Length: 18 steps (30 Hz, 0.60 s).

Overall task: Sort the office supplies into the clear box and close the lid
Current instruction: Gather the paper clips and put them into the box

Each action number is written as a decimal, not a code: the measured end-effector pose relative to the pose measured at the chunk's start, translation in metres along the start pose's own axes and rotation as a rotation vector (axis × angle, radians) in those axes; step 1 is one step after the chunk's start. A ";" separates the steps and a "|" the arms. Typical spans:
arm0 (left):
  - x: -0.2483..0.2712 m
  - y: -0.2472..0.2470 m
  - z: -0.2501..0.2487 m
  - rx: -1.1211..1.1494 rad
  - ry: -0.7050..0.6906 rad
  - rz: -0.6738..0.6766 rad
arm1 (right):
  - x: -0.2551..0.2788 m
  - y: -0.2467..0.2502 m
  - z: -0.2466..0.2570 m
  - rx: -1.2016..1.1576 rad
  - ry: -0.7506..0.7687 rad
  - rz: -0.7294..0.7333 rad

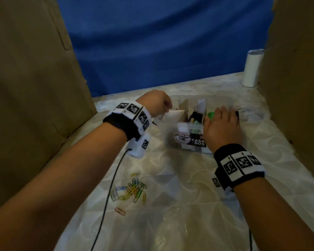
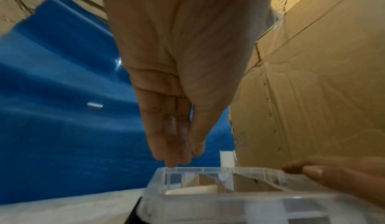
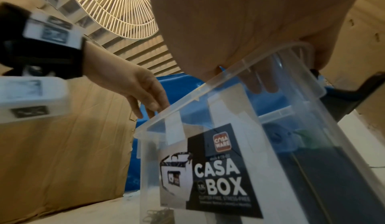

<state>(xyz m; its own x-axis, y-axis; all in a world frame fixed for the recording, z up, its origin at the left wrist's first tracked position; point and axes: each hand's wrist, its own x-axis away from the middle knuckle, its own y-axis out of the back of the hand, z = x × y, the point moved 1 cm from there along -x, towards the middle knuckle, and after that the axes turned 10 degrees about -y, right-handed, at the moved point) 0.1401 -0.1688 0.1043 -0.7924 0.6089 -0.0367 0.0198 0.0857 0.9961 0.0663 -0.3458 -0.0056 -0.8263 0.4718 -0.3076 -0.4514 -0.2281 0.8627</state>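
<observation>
Cardboard walls [image 1: 31, 84] and a blue backdrop [image 1: 161, 42] enclose your pale quilted surface [image 1: 179, 205]. At twelve o'clock sits the clear box [image 1: 187, 140], lid off, cardboard dividers upright inside. Your right hand [image 1: 222, 126] rests over its three o'clock rim, fingers straight. Your left hand [image 1: 155, 103] hangs above the nine o'clock rim, fingertips [image 2: 177, 152] bunched downward; whether they pinch anything, you cannot tell. Loose paper clips [image 1: 130, 189] lie at seven o'clock.
</observation>
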 end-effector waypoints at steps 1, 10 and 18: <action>0.013 0.004 0.004 -0.008 -0.014 -0.026 | 0.000 0.001 -0.001 -0.006 0.002 0.007; 0.178 -0.055 0.038 0.011 0.186 0.158 | 0.070 0.029 0.056 -0.006 0.286 0.079; 0.241 -0.094 0.045 0.271 0.427 0.501 | 0.123 -0.033 0.112 0.156 0.347 1.035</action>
<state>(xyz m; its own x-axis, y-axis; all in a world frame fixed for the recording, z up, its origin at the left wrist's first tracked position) -0.0256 0.0056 -0.0020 -0.8168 0.2686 0.5106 0.5514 0.1033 0.8278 0.0167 -0.1851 -0.0268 -0.8411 -0.1559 0.5180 0.5409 -0.2535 0.8020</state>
